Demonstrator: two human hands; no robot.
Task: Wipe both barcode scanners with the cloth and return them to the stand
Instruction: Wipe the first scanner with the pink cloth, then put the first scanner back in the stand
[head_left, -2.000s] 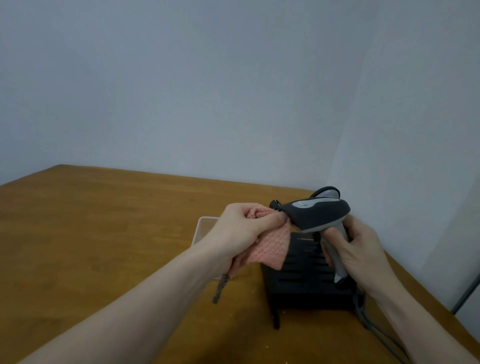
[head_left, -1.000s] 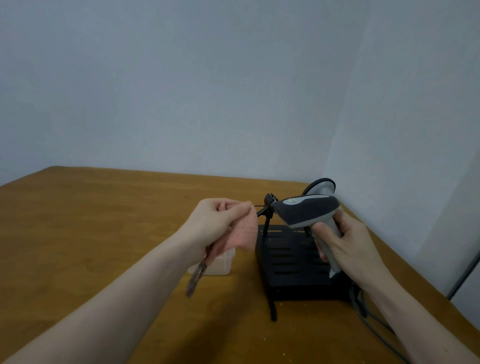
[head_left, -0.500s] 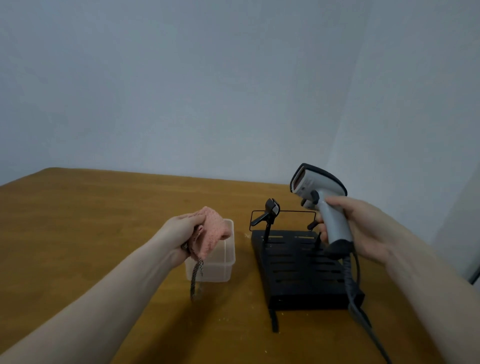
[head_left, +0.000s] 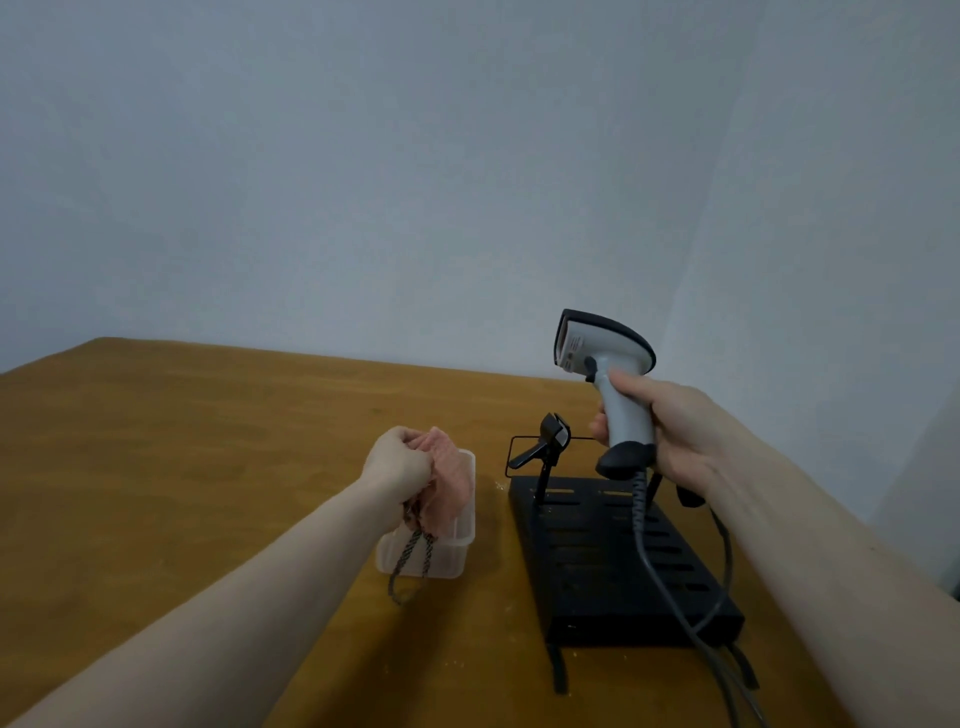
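Note:
My right hand (head_left: 675, 434) grips the handle of a grey and black barcode scanner (head_left: 605, 358), held upright above the back of the black slotted stand (head_left: 613, 561). Its grey cable (head_left: 660, 566) trails down across the stand toward me. My left hand (head_left: 397, 460) is closed on a bunched pink cloth (head_left: 449, 483) with a dark braided loop hanging from it, just over a small clear plastic tub (head_left: 457, 545). A black clip holder (head_left: 550, 441) rises from the stand's back left corner. A second scanner is not clearly visible.
The stand sits on a brown wooden table (head_left: 182, 467) near its right edge, close to the pale corner walls. A second dark cable (head_left: 724, 561) curves over the stand's right side. Crumbs speckle the wood around the tub and stand.
The cloth has come off the scanner and my left hand has moved left and down over the tub. My right hand has turned the scanner upright and raised it above the stand.

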